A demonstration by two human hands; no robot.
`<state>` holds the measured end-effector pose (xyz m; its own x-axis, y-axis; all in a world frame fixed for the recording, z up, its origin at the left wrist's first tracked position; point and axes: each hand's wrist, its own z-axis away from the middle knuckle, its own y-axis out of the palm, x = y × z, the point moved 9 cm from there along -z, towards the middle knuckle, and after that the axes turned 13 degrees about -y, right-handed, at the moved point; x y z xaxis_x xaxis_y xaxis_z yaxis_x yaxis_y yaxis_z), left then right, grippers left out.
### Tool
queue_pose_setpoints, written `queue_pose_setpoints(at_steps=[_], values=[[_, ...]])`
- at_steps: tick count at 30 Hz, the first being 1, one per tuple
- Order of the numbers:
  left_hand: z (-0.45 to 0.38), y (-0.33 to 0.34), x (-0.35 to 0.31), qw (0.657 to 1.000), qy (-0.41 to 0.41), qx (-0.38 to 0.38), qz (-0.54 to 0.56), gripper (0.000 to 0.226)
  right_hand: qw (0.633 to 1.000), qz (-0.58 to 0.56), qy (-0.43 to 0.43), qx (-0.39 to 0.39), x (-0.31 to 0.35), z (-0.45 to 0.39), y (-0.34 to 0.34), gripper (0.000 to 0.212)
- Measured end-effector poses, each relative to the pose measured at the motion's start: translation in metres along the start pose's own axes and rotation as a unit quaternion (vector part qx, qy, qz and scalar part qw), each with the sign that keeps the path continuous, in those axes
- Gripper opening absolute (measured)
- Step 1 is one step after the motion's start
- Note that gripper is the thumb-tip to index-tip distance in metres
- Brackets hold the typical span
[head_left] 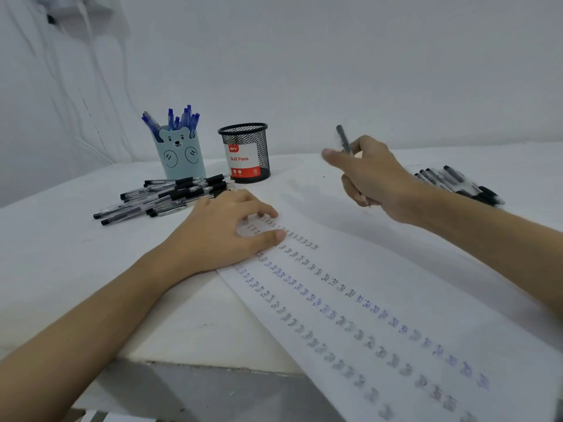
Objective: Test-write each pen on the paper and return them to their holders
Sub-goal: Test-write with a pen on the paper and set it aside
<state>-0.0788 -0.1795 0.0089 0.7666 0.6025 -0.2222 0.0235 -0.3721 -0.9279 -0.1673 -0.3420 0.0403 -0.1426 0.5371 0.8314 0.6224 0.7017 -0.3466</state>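
Observation:
A long white paper (411, 269) covered with rows of blue and black test marks runs diagonally across the table. My left hand (227, 229) presses flat on its far end, fingers spread. My right hand (370, 175) hovers above the paper and grips a black pen (344, 138), whose top end points up. A light-blue bear holder (181, 156) stands at the back with several blue pens (179, 118) in it. Beside it is a black mesh holder (246, 152) with a "Ball Pens" label; no pens stick out of it.
A heap of black pens (161, 196) lies left of my left hand, in front of the holders. Another group of black pens (460, 184) lies at the right behind my right forearm. The table's front edge (213, 365) runs below the paper.

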Motion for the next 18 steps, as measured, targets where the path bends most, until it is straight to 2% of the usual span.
queue_pose_setpoints(at_steps=[3, 6, 8, 13, 18], values=[[0.0, 0.0, 0.0, 0.998, 0.001, 0.017, 0.053, 0.062, 1.0, -0.016, 0.006, -0.001, -0.004, -0.003, -0.006, 0.028], [0.002, 0.003, 0.002, 0.992, -0.013, 0.047, 0.116, 0.037, 1.0, -0.002, 0.014, 0.007, -0.007, -0.002, -0.006, 0.029], [0.002, 0.007, 0.003, 0.988, -0.019, 0.066, 0.14, 0.028, 1.0, -0.012, 0.019, 0.019, -0.008, 0.0, -0.003, 0.03], [0.003, 0.012, 0.005, 0.981, -0.032, 0.088, 0.171, 0.029, 0.987, -0.13, 0.081, 0.047, -0.011, 0.008, 0.008, 0.028], [0.004, 0.013, 0.004, 0.979, -0.037, 0.097, 0.178, 0.031, 0.992, -0.105, 0.075, 0.002, -0.02, 0.004, 0.002, 0.029]])
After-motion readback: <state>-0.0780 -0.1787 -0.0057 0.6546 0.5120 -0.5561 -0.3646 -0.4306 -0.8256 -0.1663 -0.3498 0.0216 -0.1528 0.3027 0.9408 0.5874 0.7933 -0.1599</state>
